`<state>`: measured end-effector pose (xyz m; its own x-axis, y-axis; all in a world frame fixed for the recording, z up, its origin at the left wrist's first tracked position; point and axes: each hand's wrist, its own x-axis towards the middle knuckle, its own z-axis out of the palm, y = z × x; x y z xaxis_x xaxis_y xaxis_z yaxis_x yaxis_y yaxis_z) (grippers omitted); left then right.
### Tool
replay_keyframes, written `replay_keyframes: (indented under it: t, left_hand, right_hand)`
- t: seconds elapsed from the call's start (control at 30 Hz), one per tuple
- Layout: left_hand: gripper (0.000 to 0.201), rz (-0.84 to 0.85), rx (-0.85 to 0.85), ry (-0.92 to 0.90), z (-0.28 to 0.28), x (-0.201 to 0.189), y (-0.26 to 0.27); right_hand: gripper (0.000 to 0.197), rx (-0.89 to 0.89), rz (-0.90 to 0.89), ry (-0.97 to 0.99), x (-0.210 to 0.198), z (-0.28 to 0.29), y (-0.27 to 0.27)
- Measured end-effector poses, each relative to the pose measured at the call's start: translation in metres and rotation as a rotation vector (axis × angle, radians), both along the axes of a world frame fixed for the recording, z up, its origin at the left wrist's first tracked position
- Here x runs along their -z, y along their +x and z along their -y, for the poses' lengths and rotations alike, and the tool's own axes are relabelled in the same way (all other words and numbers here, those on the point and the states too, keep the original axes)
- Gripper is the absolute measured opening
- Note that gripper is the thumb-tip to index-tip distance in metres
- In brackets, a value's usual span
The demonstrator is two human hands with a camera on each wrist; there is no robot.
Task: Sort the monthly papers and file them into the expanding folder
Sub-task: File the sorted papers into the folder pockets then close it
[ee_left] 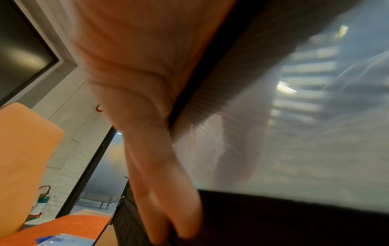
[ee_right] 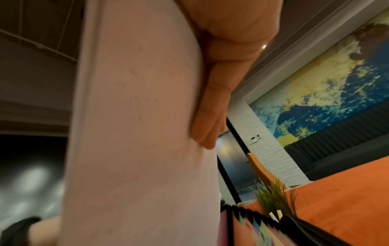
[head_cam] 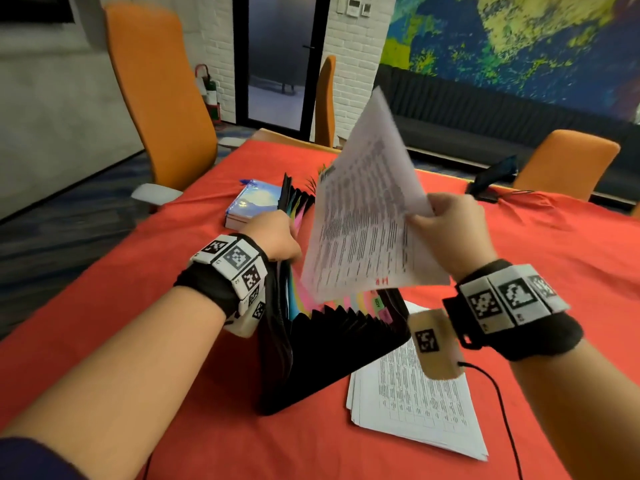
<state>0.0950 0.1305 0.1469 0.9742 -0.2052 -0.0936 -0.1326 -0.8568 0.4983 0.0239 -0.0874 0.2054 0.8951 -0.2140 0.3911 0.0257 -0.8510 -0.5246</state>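
Over folder: printed sheet [head_cam: 363,216] held up above the expanding folder [head_cam: 332,344], tilted, lower edge just over the colored tabs; long axis runs from near-low up to far-high.
R grip: right hand [head_cam: 446,233] pinches sheet's right edge, thumb on the printed side; fingers [ee_right: 208,126] lie flat on the back, per wrist view.
L grip: left hand [head_cam: 277,237] curled over folder's left wall near the far end, fingers [ee_left: 168,208] hooked in over the black edge, prob. holding a pocket apart. Which pocket: can't tell.
Folder: stands open on red desk [head_cam: 207,427], accordion fanned twd near-right, pockets run near to far.
Key relation: pocket mouths lie straight below the sheet and left of R grip; sheet's lower edge is skewed vs. pocket slots, so it likely needs squaring to the slot line before dropping in.
Nearer hand: L is at the pockets, R carries the paper.
Remaining: paper stack [head_cam: 415,400] lies flat on desk, right-near of folder, partly under its corner, so more to file.
Risk: a skewed, floppy sheet could catch on dividers or slip into the wrong slot.
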Motion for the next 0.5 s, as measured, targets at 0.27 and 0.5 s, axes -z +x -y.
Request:
replay_keyframes:
  t: [0.27, 0.5]
  left_hand:
    - [0.029, 0.009, 0.035, 0.049, -0.004, 0.002, 0.004]
    - [0.019, 0.008, 0.055, 0.068, 0.001, 0.005, 0.008]
  right_hand:
    - [0.017, 0.043, -0.192, -0.134, -0.02, -0.01, 0.007]
    - [0.026, -0.095, -0.599, -0.111, 0.007, -0.05, 0.033]
